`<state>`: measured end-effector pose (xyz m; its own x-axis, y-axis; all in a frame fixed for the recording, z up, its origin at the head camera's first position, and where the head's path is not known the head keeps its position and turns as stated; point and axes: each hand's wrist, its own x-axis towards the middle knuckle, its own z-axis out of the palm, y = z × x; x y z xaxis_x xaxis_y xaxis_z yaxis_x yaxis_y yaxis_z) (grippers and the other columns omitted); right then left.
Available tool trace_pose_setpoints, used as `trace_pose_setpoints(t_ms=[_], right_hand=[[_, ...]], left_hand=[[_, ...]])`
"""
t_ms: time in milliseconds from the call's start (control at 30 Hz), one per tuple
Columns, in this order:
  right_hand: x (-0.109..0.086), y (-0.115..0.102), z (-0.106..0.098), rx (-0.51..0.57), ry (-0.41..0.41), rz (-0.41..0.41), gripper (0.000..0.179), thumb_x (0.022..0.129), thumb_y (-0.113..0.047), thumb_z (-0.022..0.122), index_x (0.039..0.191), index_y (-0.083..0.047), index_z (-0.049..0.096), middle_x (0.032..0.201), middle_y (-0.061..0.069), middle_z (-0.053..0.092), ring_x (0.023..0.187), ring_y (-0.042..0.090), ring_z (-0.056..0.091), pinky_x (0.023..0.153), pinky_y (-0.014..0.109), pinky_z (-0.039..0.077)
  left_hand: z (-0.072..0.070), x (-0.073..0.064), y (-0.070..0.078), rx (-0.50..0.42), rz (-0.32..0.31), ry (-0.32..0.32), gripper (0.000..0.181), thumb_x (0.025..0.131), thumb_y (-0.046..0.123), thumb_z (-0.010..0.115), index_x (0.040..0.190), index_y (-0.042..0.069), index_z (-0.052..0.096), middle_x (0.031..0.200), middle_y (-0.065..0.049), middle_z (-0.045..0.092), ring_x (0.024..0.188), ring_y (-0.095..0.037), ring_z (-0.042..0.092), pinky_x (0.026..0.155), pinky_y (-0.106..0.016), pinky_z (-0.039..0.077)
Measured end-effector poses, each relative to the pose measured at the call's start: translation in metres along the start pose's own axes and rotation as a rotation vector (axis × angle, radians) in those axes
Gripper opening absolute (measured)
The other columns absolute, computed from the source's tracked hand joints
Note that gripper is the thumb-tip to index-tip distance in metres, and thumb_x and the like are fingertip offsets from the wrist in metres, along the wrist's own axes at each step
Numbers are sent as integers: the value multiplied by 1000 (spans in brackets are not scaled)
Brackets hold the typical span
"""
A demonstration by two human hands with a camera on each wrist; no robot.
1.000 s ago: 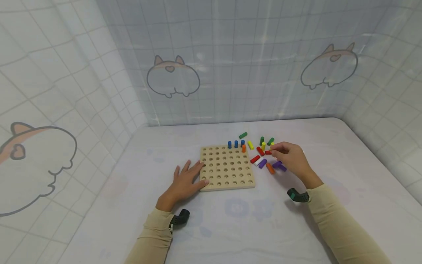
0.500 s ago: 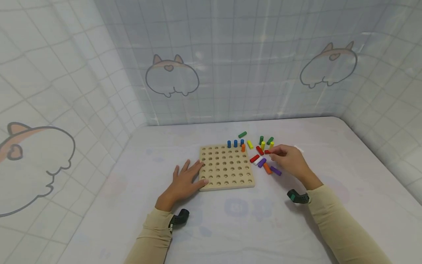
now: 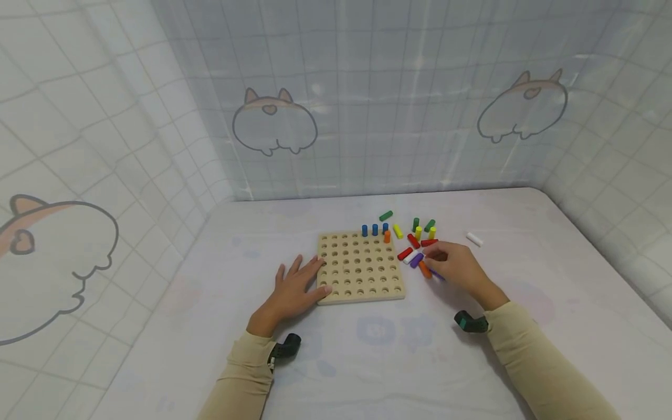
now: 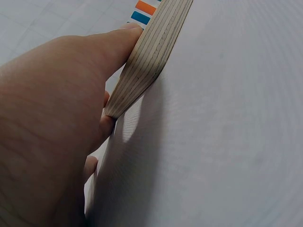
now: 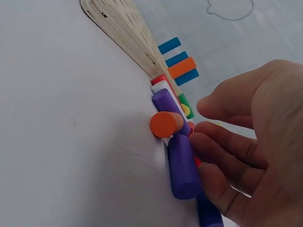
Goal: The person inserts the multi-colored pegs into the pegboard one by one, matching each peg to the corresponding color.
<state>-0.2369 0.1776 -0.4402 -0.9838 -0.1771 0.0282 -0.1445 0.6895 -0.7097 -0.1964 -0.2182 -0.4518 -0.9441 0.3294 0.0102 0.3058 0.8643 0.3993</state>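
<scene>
My left hand [image 3: 294, 293] lies with spread fingers along the left edge of a wooden pegboard [image 3: 362, 301], its thumb over the near left corner. Several blue pegs [image 3: 375, 230] stand in the board's far row, with an orange peg [image 3: 387, 237] just in front of them. My right hand [image 3: 455, 267] is low over the loose pegs, right of the board. In the right wrist view, its thumb and fingers are parted beside a lying orange peg [image 5: 164, 125] and a purple peg [image 5: 183, 168], with nothing gripped between them. The hand partly covers the purple peg in the head view.
Beside the board's right edge lie red pegs [image 3: 405, 254], a white peg [image 3: 411, 257] and another purple peg [image 3: 417, 261]. Yellow pegs [image 3: 418, 232] and green pegs [image 3: 416, 224] are farther back. A separate white peg [image 3: 475, 239] lies to the right.
My right hand has moved from the red peg toward me, over the orange and purple pegs. The red peg and the far right white peg are now uncovered. My left hand stays put.
</scene>
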Motion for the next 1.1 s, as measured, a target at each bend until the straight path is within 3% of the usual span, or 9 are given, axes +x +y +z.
trace_pose_setpoints(t_ms=[233,500,700,933,1100], right_hand=[[0,-1,3,-46,-3,-40,21,93,-19,73,113,-10,71,105,6,69,97,25,62,86,42,57],[-2,-5,7,-118,-50,-28,25,91,-26,77,111,-12,72,99,1,68,92,22,60,84,40,56],[-2,-7,11,-184,-43,-53,24,90,-24,77,109,-10,72,95,1,68,89,21,60,82,40,57],[-4,-6,11,-188,-21,-67,21,91,-23,76,107,-10,73,93,0,68,86,20,59,80,39,56],[-4,-11,10,-268,-17,-84,20,90,-23,76,106,-10,74,90,-1,67,83,20,58,78,39,56]], left_hand=[[1,0,-1,-5,9,16,80,96,64,51,160,21,29,164,1,24,153,-35,5,115,-65,-7],[0,0,0,-7,3,2,80,96,64,51,160,22,29,164,1,24,153,-35,5,115,-64,-8],[0,-1,0,-1,-10,-3,80,96,64,51,160,22,29,164,1,24,153,-35,5,115,-64,-8],[2,-1,-2,1,1,6,80,96,64,52,160,22,30,164,1,25,153,-35,5,115,-65,-7],[1,0,0,1,1,9,80,95,64,52,160,22,30,164,1,25,153,-35,5,115,-65,-7]])
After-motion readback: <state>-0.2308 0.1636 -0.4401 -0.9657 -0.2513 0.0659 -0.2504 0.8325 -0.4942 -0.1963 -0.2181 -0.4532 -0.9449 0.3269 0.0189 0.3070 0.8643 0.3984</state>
